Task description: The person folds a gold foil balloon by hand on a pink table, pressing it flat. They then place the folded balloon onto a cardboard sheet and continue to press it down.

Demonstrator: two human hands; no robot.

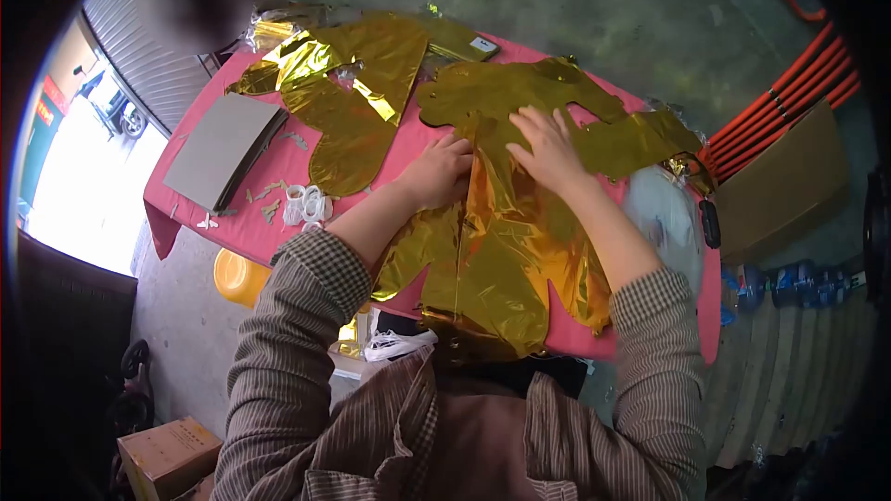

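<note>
A large, flat gold foil balloon [492, 269] lies before me and hangs over the front edge of the table. My left hand [438, 172] is closed at its upper left part, fingers curled together on the foil; the fingertips are partly hidden. Just to the right, my right hand [549, 147] rests on the same gold sheet with its fingers spread. Beyond the hands, more gold foil [529, 88] stretches toward the right. Another flat foil balloon [357, 134] with rounded lobes lies at the back left.
A pink-covered table [200, 162] bears a stack of grey boards [223, 150], white ribbon rolls [306, 206] and a clear plastic bag [659, 223]. Orange poles [775, 102] and a cardboard box [789, 181] stand right. A yellow basin [239, 276] sits on the floor left.
</note>
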